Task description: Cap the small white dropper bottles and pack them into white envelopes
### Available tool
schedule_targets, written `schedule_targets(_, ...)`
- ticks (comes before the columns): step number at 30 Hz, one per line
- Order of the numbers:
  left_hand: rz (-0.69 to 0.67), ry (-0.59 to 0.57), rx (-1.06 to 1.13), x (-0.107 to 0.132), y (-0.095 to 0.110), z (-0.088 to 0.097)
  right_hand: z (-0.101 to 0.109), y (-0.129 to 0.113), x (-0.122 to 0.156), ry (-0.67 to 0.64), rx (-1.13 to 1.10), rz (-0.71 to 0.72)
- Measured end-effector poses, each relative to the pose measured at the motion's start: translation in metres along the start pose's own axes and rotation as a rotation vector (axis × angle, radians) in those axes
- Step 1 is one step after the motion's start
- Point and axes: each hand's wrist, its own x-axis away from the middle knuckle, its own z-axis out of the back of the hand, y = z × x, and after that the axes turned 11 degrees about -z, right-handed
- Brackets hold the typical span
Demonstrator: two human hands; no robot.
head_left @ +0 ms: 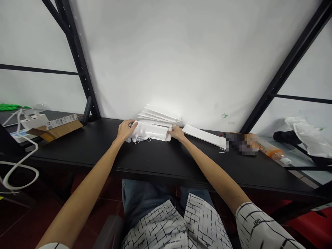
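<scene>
A narrow white carton [158,132] lies on the black table before me, its right end opened out. My right hand [177,132] pinches that end between thumb and fingers. At the carton's left end, my left hand [126,129] curls around a clear plastic-wrapped bundle [140,132], with its fingertips partly hidden. A thin white cord [141,139] trails from the bundle towards me. Just behind, several flat white cartons [158,114] are stacked in a fan against the wall.
Another long white carton [204,135] lies to the right, beside a blurred dark packet [241,143] and an orange-labelled bottle [276,154]. An open brown cardboard box [58,128] and white cables [19,138] are on the left. The black table [160,159] has slanted black frame posts at both sides.
</scene>
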Motion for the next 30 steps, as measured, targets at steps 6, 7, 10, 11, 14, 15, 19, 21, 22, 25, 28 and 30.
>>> schedule_targets(6, 0.03, 0.051, 0.023, 0.01, 0.002, -0.007, 0.006, -0.008, 0.034, 0.405, 0.08, 0.121)
schedule_targets(7, 0.009, 0.026, 0.014, 0.013, 0.003, -0.008, 0.005, -0.011, 0.043, 0.43, 0.078, 0.214)
schedule_targets(10, -0.048, -0.067, -0.027, 0.019, 0.007, -0.013, -0.006, -0.025, 0.065, 0.364, 0.115, 0.55)
schedule_targets(11, -0.063, -0.096, -0.042, 0.021, 0.009, -0.014, -0.012, -0.029, 0.07, 0.314, 0.135, 0.639)
schedule_targets(14, -0.135, -0.173, -0.071, 0.025, 0.017, -0.016, -0.032, -0.039, 0.073, 0.154, 0.213, 0.809)
schedule_targets(15, -0.171, -0.199, -0.073, 0.027, 0.021, -0.016, -0.037, -0.041, 0.073, 0.11, 0.23, 0.827)
schedule_targets(19, -0.287, -0.262, -0.069, 0.034, 0.033, -0.015, -0.042, -0.033, 0.073, 0.057, 0.208, 0.847)
schedule_targets(21, -0.31, -0.281, -0.067, 0.038, 0.038, -0.013, -0.037, -0.024, 0.076, 0.035, 0.176, 0.842)
schedule_targets(22, -0.317, -0.291, -0.065, 0.039, 0.041, -0.013, -0.033, -0.019, 0.077, 0.006, 0.157, 0.829)
schedule_targets(25, -0.347, -0.315, -0.053, 0.043, 0.048, -0.013, -0.024, -0.008, 0.074, -0.125, 0.083, 0.764)
schedule_targets(28, -0.392, -0.333, -0.04, 0.044, 0.056, -0.018, -0.023, -0.007, 0.062, -0.197, 0.016, 0.738)
schedule_targets(30, -0.408, -0.347, -0.053, 0.044, 0.061, -0.022, -0.026, -0.01, 0.054, -0.2, 0.004, 0.742)
